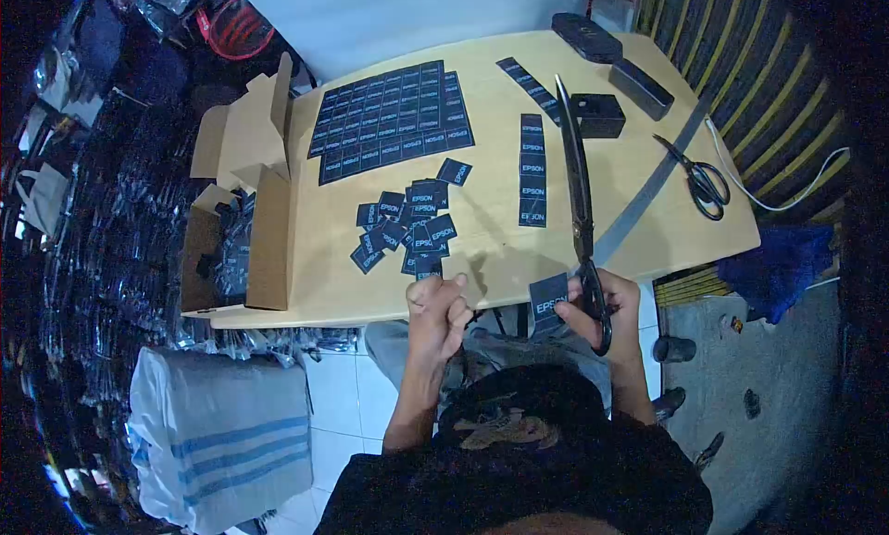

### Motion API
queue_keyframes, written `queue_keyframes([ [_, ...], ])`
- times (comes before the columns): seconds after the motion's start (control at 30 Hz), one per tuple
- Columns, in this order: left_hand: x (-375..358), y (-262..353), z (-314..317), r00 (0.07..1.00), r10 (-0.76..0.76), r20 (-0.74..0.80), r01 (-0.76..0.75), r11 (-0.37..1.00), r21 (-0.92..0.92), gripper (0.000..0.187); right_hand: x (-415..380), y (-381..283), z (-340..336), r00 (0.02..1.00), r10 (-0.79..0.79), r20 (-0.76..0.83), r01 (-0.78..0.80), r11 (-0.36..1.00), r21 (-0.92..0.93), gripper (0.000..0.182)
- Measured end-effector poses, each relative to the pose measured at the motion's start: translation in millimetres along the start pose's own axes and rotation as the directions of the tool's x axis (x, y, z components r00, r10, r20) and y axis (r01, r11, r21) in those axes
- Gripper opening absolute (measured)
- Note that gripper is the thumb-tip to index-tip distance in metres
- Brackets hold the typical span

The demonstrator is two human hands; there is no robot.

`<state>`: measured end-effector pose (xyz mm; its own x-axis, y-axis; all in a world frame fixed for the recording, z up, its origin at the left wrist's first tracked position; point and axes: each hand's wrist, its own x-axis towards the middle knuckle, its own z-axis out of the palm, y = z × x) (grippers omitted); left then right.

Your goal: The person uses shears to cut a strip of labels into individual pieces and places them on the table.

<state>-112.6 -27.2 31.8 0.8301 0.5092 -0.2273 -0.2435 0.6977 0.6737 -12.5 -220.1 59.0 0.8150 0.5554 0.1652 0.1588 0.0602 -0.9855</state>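
Note:
My right hand [607, 313] is closed around the black handles of long scissors [576, 179], whose blades point away from me over the table. Its thumb and fingers also pinch a black EPSON label [544, 304]. My left hand [437, 311] is curled closed at the table's near edge; whatever is inside it, if anything, is hidden. Just beyond its knuckles lies a loose pile of cut EPSON labels [423, 208]. An uncut strip of EPSON labels [532, 169] lies left of the blades, with another label strip [526, 84] farther back.
Large EPSON label sheets [389, 118] cover the table's far left. An open cardboard box [269, 243] containing labels stands at the left edge. To the right are smaller scissors [699, 183], a grey strip [653, 179], a black block [597, 116] and a white cable [778, 206].

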Motion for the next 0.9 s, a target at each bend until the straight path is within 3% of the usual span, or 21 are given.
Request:
queue_keyframes([
  [0.1,-2,-2,5,0.995,0.034,0.097,-0.043,0.995,0.093,0.047,-2,-5,4,1.0,0.015,0.0,-0.015,1.0,0.015,0.02],
  [0.13,-4,4,-10,0.936,-0.057,0.347,0.057,0.998,0.01,0.02,-4,-5,6,1.0,0.018,-0.005,-0.018,1.0,0.012,0.02],
  [0.17,-7,-1,-9,0.934,-0.062,0.351,0.063,0.998,0.009,0.02,-5,-5,6,0.999,0.041,0.006,-0.041,0.998,0.04,0.02],
  [0.23,-18,1,23,0.867,0.141,0.478,-0.236,0.961,0.144,0.072,-6,-5,10,0.998,0.068,0.013,-0.069,0.996,0.064,0.02],
  [0.27,-18,0,24,0.868,0.137,0.477,-0.23,0.963,0.141,0.072,-6,-6,12,0.998,0.057,0.007,-0.057,0.996,0.066,0.02],
  [0.33,-17,-1,26,0.717,0.083,0.692,-0.401,0.862,0.312,0.116,-5,-9,18,0.999,0.04,-0.001,-0.04,0.998,0.056,0.019],
  [0.37,-19,-2,26,0.717,0.082,0.692,-0.398,0.863,0.31,0.116,-5,-9,22,0.999,0.042,-0.002,-0.042,0.998,0.053,0.019],
  [0.43,-29,-5,27,0.729,0.076,0.68,-0.504,0.732,0.459,0.11,-4,-7,27,0.999,0.052,-0.017,-0.05,0.994,0.099,0.02],
  [0.47,-37,-6,34,0.815,0.135,0.563,-0.444,0.77,0.458,0.087,-4,-12,29,0.999,0.024,-0.03,-0.022,0.997,0.071,0.02],
  [0.5,-38,-5,34,0.817,0.132,0.562,-0.439,0.774,0.457,0.087,-3,-14,30,0.999,0.029,-0.033,-0.027,0.997,0.068,0.02],
  [0.57,-41,-1,32,0.846,0.236,0.479,-0.531,0.455,0.714,0.053,-1,-16,33,0.997,0.065,-0.033,-0.064,0.998,0.026,0.021],
  [0.6,-43,1,41,0.853,0.323,0.411,-0.517,0.406,0.754,0.03,0,-18,34,0.999,0.023,-0.022,-0.022,0.999,0.047,0.023],
  [0.77,-39,7,30,0.863,0.287,0.415,-0.505,0.456,0.733,0.03,-4,0,29,0.996,0.07,0.052,-0.08,0.966,0.244,0.03],
  [0.83,-38,11,32,0.857,0.356,0.374,-0.516,0.567,0.642,0.034,-5,14,20,0.995,-0.062,0.079,0.041,0.969,0.244,0.031],
  [0.87,-38,15,29,0.867,0.343,0.361,-0.497,0.551,0.671,0.038,-10,9,12,0.986,0.078,0.146,-0.106,0.974,0.2,0.05],
  [0.9,-37,18,27,0.868,0.349,0.353,-0.494,0.552,0.671,0.038,-11,8,8,0.985,0.08,0.155,-0.11,0.974,0.198,0.05],
])
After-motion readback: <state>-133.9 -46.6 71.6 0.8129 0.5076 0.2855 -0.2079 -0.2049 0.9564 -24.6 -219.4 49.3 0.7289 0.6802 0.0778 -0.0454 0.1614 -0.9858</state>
